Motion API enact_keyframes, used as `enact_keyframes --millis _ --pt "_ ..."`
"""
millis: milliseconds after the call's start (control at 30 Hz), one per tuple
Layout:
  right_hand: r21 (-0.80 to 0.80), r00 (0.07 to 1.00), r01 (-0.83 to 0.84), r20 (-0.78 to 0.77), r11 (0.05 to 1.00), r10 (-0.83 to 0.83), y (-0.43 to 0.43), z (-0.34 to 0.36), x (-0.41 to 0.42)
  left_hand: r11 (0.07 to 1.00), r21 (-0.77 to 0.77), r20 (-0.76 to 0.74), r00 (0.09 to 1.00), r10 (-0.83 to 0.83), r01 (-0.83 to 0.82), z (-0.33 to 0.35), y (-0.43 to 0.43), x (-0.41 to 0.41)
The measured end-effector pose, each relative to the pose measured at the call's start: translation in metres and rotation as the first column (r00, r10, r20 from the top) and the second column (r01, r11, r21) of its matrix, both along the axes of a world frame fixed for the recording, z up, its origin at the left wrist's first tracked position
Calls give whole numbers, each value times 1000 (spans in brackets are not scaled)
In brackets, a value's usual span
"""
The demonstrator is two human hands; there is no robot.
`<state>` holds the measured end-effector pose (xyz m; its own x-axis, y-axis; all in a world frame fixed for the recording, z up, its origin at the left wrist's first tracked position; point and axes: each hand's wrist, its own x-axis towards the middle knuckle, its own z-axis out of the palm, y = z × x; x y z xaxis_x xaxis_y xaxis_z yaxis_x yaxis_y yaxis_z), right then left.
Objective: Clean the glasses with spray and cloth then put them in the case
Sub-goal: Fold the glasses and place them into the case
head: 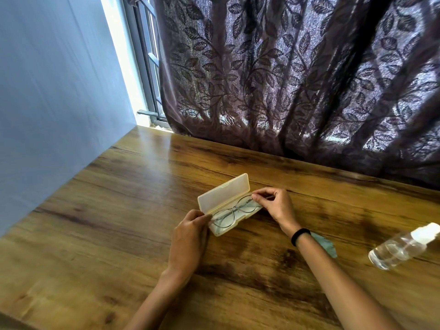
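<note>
Last step, I reckon: my left hand (190, 232) grips the open case (223, 194) at its near-left end, and my right hand (276, 204) pinches the glasses (234, 211) lying inside it. Next — release, then close the lid gently.

Worn on the head, wide-angle, tilted forward and down over the wooden table (107, 222) from its near edge. Faced the far edge, with leaf-patterned curtain (285, 67) and window (145, 55) behind it and blue wall (47, 91) along the left edge. Close, within reach; glasses case (223, 194) mid-frame.
</note>
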<state>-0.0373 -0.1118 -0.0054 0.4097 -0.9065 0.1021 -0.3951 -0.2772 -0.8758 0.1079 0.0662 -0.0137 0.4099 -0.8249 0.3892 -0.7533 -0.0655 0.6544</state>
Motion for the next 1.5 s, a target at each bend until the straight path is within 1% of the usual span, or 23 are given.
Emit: enact_keyframes --millis 67,233,333,500,900,1233,1400,1500 --pt "-4 1000 -4 -4 1000 4 0 -1 -1 1000 7 -37 999 18 -17 0 0 1" --pt "-22 1000 7 12 1000 -7 1 -3 -1 992 64 -197 973 120 -109 2 -7 10" --pt "-30 1000 8 3 1000 -8 0 -4 1 990 86 -250 959 130 -112 2 -9 14" --pt "-46 999 7 37 999 -5 2 -4 1 991 97 -265 958 114 -91 2 -8 14" --pt "-91 999 36 15 995 -35 3 -8 3 988 142 -254 962 99 -64 7 -12 19" --pt "-35 1000 28 15 999 -28 1 -7 2 987 146 -256 961 100 -64 6 -11 20" --pt "-37 999 36 14 999 -35 -1 -8 3 989 134 -256 962 91 -58 6 -11 22" --pt "-45 1000 26 16 999 -25 -2 -9 3 989 123 -259 959 115 -85 7 -12 21"
